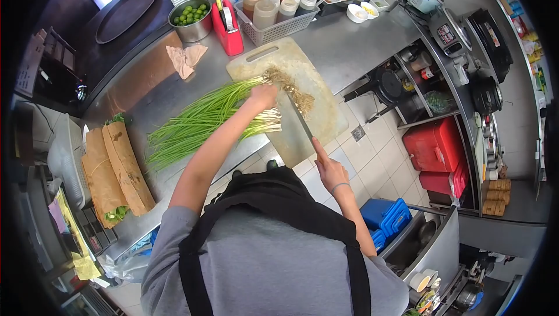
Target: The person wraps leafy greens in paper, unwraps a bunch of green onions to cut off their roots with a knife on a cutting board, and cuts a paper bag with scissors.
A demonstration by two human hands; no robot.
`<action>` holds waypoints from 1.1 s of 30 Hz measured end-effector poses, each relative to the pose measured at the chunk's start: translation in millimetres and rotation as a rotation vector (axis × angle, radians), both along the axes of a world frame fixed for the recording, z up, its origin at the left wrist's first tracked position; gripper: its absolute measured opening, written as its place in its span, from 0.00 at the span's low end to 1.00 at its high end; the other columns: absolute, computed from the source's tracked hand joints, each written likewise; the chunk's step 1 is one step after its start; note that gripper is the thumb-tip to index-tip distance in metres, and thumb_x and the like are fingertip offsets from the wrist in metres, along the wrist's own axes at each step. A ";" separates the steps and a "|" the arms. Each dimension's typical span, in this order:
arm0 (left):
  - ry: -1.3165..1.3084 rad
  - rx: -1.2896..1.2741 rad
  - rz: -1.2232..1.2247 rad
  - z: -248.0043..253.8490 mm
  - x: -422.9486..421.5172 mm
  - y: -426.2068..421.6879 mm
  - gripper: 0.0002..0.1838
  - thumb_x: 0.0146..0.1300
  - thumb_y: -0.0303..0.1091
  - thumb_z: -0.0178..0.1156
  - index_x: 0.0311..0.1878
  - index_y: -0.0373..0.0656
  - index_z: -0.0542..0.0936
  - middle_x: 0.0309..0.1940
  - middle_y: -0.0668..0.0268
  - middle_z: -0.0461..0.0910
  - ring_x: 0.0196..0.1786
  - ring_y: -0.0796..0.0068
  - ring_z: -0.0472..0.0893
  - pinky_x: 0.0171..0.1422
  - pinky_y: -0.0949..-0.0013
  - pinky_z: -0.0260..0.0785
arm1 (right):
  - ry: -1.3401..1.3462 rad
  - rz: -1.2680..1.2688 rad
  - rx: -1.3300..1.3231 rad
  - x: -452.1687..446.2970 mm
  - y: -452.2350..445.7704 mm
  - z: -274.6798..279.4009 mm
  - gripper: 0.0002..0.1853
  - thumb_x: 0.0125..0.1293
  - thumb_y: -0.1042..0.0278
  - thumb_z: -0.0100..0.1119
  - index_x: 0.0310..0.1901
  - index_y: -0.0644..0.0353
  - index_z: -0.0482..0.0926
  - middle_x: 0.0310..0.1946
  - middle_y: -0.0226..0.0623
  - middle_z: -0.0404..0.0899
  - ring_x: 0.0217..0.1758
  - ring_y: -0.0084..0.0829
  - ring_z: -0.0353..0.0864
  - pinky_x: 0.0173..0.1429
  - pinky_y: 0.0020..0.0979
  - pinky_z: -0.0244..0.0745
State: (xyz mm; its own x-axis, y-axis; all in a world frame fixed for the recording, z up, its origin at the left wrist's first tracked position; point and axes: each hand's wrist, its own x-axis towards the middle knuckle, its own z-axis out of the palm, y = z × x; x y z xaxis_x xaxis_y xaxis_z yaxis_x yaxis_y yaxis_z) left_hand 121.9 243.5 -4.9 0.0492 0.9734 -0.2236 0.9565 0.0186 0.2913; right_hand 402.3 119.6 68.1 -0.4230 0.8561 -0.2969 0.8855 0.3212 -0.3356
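Observation:
A big bunch of scallions [201,115] lies across the steel counter, with its white ends on a worn cutting board [294,59]. My left hand [265,97] is closed over the bunch near the white ends. In my right hand [333,173] is the handle of a kitchen knife [301,120]. Its blade points away from me, lying between the scallion ends and a pile of stringy roots [302,101]. More roots sit at the far end of the bunch, close to my left fingers. Whether the blade touches the board I cannot tell.
A red tape dispenser [227,30], a pot of limes [191,20] and a basket of sauce bottles [279,29] stand behind the board. Crumpled paper [185,59] lies on the counter. Paper-wrapped greens [125,167] are at left. The board overhangs the counter's near edge.

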 end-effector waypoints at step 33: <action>-0.141 0.245 0.245 15.4 -51.4 -19.6 0.18 0.48 0.35 0.67 0.45 0.48 0.80 0.48 0.63 0.76 0.54 0.60 0.73 0.56 0.52 0.65 | 0.040 0.035 0.008 6.7 10.2 8.6 0.34 0.68 0.62 0.48 0.69 0.23 0.46 0.31 0.48 0.80 0.36 0.50 0.81 0.38 0.49 0.75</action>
State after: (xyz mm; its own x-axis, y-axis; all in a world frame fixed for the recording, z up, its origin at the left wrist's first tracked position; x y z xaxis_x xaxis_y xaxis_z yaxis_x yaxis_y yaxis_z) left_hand 70.5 223.9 10.5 -0.1778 0.9840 0.0103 0.8825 0.1548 0.4441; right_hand 409.0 129.8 76.7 -0.4640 0.8431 -0.2719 0.8596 0.3544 -0.3680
